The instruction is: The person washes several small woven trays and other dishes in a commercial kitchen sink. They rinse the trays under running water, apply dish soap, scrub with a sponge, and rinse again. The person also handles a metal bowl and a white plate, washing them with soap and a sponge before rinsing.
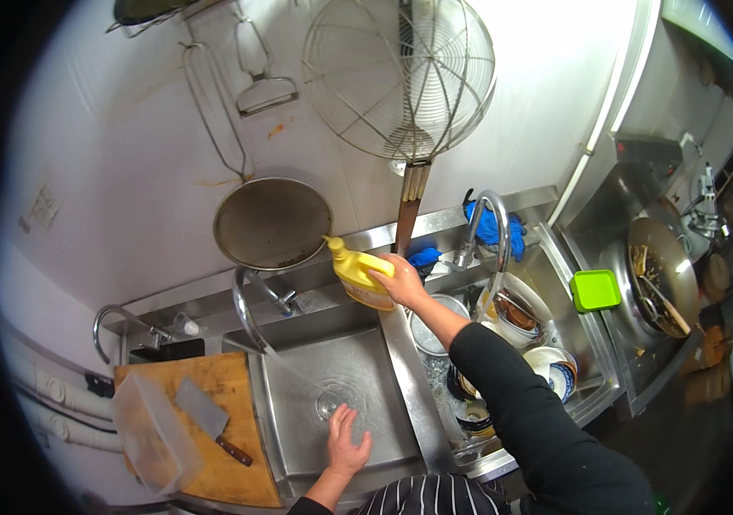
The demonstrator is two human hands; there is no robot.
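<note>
My right hand (404,283) grips the handle of a yellow plastic pump bottle (352,270), held upright at the back ledge between two steel basins. Whether the bottle's base rests on the ledge I cannot tell. Palm up and fingers apart, my left hand (348,443) is over the left sink basin (376,367), holding nothing. Water runs from the curved middle faucet (241,306) toward the drain (333,407), just beyond my left fingertips. Under my right forearm, the right sink basin (598,360) holds stacked bowls (518,331), plates (550,357) and a round metal lid or pan (437,328).
A cleaver (205,409) and a translucent plastic bin (151,431) lie on a wooden board (247,418) at left. Large wire strainer (405,77) and round sieve (273,222) hang behind. Blue gloves (495,228), a green tray (595,290) and a wok (679,270) are rightward.
</note>
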